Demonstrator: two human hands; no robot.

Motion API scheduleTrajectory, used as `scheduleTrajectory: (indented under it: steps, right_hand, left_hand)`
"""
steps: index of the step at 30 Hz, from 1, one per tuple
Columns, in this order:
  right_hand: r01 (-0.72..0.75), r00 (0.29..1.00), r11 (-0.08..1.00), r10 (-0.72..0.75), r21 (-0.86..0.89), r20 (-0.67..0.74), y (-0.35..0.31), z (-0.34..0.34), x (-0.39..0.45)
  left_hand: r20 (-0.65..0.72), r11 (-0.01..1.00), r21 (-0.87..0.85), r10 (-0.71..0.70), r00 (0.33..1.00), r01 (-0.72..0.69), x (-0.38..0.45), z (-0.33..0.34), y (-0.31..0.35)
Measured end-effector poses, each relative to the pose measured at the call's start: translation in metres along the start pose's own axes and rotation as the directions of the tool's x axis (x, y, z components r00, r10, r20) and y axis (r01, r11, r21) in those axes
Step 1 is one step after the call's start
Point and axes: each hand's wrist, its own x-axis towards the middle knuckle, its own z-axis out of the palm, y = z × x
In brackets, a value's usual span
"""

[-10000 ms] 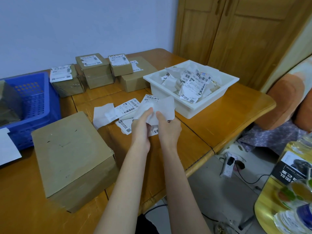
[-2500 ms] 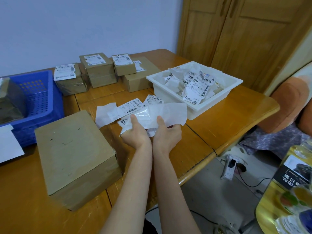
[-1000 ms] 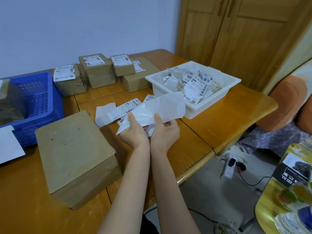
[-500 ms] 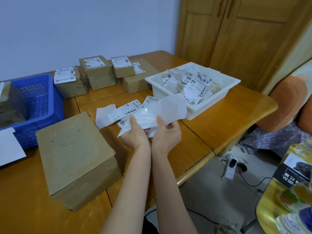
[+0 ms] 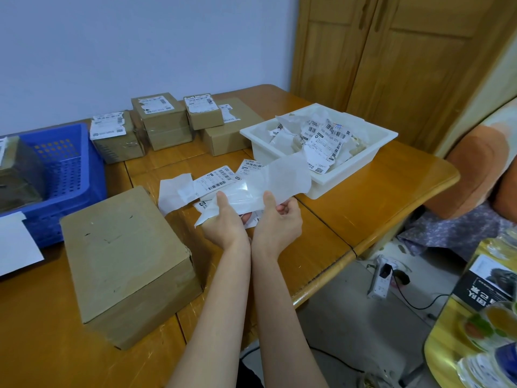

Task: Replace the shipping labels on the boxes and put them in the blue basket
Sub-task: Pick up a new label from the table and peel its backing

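Bare table (image 5: 363,208) lies open right of both hands, along the near edge below the white tray (image 5: 361,175). The big box (image 5: 126,261) blocks the near-left side, with a narrow strip of wood between it and the loose labels (image 5: 212,182). The blue basket (image 5: 72,175) stands at far left, a dark parcel (image 5: 19,175) filling its left part, its right part apparently free. Four small boxes (image 5: 162,119) line the rear edge by the wall, with a wood corridor between them and the labels.
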Motion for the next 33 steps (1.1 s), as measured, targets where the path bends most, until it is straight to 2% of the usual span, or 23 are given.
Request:
scheduleTrajectory:
  steps: [2,5,7,10,12,16,25,33]
  right_hand:
    - [-0.014,0.999,0.999,0.013,0.046,0.031,-0.004,0.002,0.001]
    - [-0.093,0.983,0.989,0.074,0.111,0.167,-0.011,0.007,0.001]
    - [-0.086,0.967,0.995,0.072,0.047,0.243,-0.011,0.009,0.003]
    - [-0.037,0.957,0.998,0.047,-0.041,0.285,-0.007,0.010,0.005]
    - [-0.033,0.965,0.998,0.044,-0.049,0.260,-0.006,0.009,0.006]
    - [-0.042,0.985,0.997,0.030,0.066,0.171,-0.010,0.004,0.003]
    - [-0.073,0.991,0.979,0.049,0.190,0.128,-0.010,0.000,-0.004]
    - [-0.089,0.995,0.964,0.073,0.249,0.073,-0.008,-0.002,-0.006]
  left_hand:
    - [0.001,0.999,0.018,0.027,1.000,-0.027,-0.001,0.002,0.002]
    - [-0.012,0.995,0.041,0.092,0.996,-0.092,0.001,0.005,0.002]
    - [-0.009,0.992,0.036,0.117,0.993,-0.117,0.001,0.007,0.002]
    - [-0.006,0.990,-0.013,0.141,0.990,-0.141,0.002,0.008,0.002]
    - [-0.026,0.987,-0.011,0.158,0.987,-0.159,0.001,0.007,0.003]
    - [-0.076,0.983,0.013,0.182,0.980,-0.181,-0.003,0.003,0.005]
    - [-0.094,0.981,0.103,0.177,0.980,-0.167,-0.002,-0.001,0.006]
    - [-0.098,0.986,0.094,0.150,0.984,-0.141,-0.005,0.000,0.005]
